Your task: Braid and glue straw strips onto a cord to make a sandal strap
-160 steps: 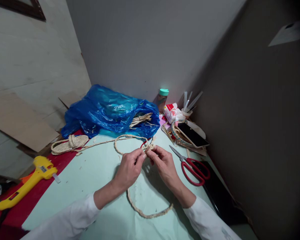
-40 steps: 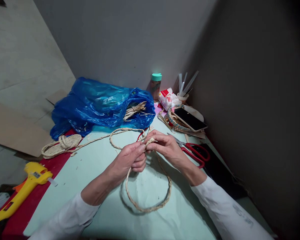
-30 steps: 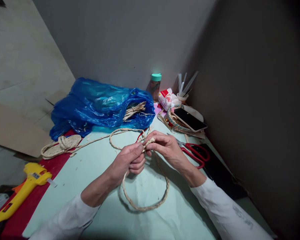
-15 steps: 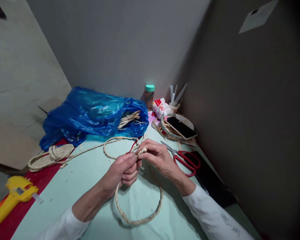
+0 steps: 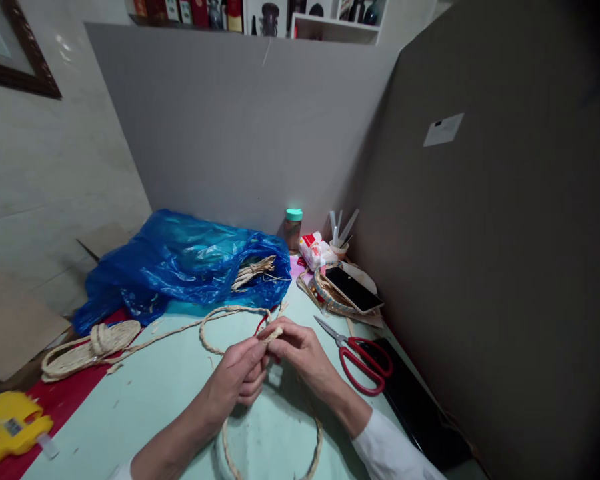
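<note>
Both my hands meet over the pale green tabletop (image 5: 150, 407), working on a braided straw cord (image 5: 275, 335). My left hand (image 5: 243, 373) pinches the cord with thumb and fingers. Close beside it, my right hand (image 5: 300, 350) grips the cord's short folded end, which shows between thumb and forefinger. Below the hands the cord hangs in a large loop; another loop lies behind them. From there it runs left to a wound bundle of braided cord (image 5: 100, 339). A thin red string (image 5: 261, 325) shows just behind my fingers.
Red-handled scissors (image 5: 363, 363) lie right of my hands, by a black flat panel (image 5: 415, 400). Behind are a blue plastic bag (image 5: 180, 267) with straw, a phone (image 5: 354, 289) on a round basket, a tissue pack (image 5: 316, 252) and a green-lidded jar (image 5: 293, 230). A yellow glue gun (image 5: 15, 427) lies left.
The head view has tilted up, so everything sits lower in the picture and a shelf shows above the partition. My hands keep their hold on the cord with little change.
</note>
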A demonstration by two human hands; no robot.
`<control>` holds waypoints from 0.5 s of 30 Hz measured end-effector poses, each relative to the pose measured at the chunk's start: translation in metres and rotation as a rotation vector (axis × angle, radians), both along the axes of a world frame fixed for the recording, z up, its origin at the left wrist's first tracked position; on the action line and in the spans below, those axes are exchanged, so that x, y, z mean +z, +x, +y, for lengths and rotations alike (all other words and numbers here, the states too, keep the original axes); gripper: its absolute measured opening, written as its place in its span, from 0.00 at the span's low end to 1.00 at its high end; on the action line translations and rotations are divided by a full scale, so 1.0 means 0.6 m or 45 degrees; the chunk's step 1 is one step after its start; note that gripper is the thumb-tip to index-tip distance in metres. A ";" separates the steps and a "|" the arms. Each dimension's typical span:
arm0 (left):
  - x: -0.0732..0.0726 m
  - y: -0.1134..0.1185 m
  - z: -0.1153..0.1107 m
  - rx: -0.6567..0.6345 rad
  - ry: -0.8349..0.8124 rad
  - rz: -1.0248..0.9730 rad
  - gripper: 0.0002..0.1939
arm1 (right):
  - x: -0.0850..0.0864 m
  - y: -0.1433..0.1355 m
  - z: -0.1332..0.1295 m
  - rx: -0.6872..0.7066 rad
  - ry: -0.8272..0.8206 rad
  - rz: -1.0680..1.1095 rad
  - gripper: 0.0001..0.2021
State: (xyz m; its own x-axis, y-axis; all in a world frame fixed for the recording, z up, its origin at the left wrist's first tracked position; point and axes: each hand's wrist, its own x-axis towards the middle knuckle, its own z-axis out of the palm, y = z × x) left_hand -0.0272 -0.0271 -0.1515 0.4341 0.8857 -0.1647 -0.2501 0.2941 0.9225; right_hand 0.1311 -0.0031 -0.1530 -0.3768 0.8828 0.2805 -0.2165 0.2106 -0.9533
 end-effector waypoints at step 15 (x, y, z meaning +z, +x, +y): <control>-0.024 0.014 0.003 0.035 0.044 0.205 0.26 | -0.034 -0.024 -0.024 -0.148 -0.166 0.076 0.17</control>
